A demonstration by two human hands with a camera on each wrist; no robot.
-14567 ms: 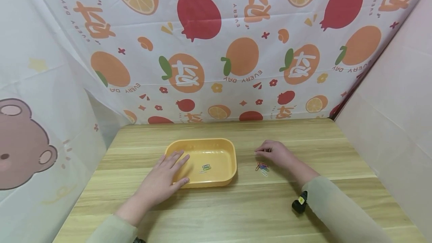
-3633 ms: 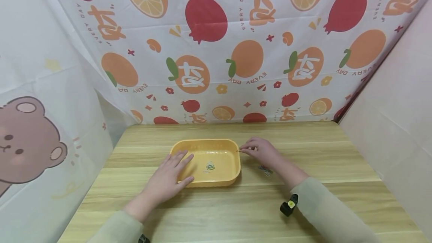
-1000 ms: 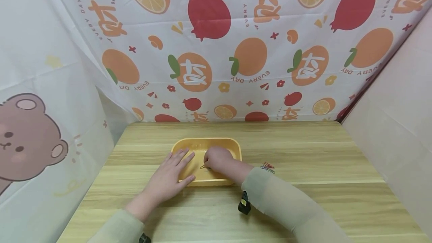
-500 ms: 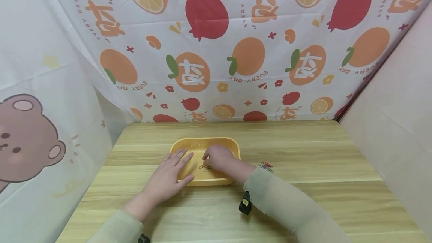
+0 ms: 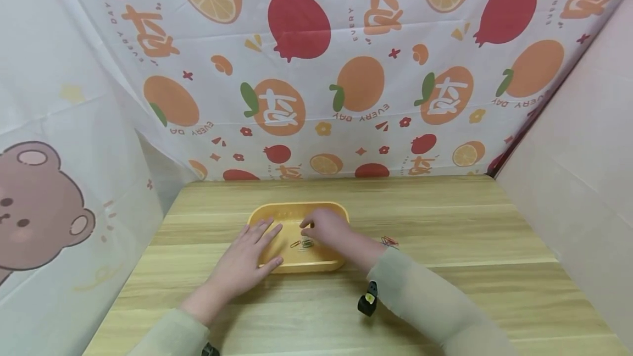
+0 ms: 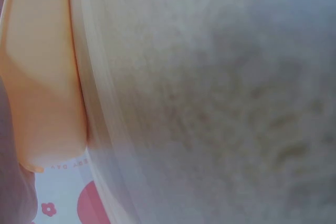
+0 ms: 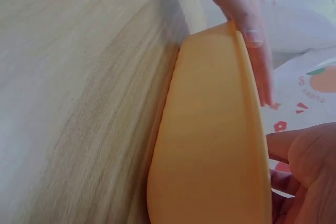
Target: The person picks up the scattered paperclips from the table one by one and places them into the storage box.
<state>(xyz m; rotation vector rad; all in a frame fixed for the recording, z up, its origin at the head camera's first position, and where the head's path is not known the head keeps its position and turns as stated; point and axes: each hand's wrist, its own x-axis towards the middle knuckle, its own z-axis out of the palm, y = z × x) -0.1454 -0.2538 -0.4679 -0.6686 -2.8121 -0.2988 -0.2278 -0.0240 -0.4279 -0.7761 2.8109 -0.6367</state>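
Observation:
A yellow plastic tray (image 5: pixel 316 268) stands on the wooden table. My left hand (image 5: pixel 242 262) rests over its left side with fingers spread, the thumb at the front rim. Inside the tray, an orange-brown paper clip (image 5: pixel 295 244) lies just left of several green and pale paper clips (image 5: pixel 307 243). Above these is my right hand (image 5: pixel 328 229), its fingers loosely bent with a gap between thumb and forefinger; no clip shows between them. The right wrist view has the tray's outer wall (image 7: pixel 210 124) hiding its floor. In the left wrist view a little of the left hand shows.
To the right of the tray, a small pile of paper clips (image 5: pixel 389 242), mostly red, lies on the table (image 5: pixel 445 224), partly behind my right forearm. A fruit-print cloth (image 5: pixel 316 98) hangs at the back, with white cloths at both sides.
My right hand carried a paper clip from the rim into the tray, let it go beside the others, and has lifted slightly. Since the oldest frame, the tray has gained clips. My left hand stays put.

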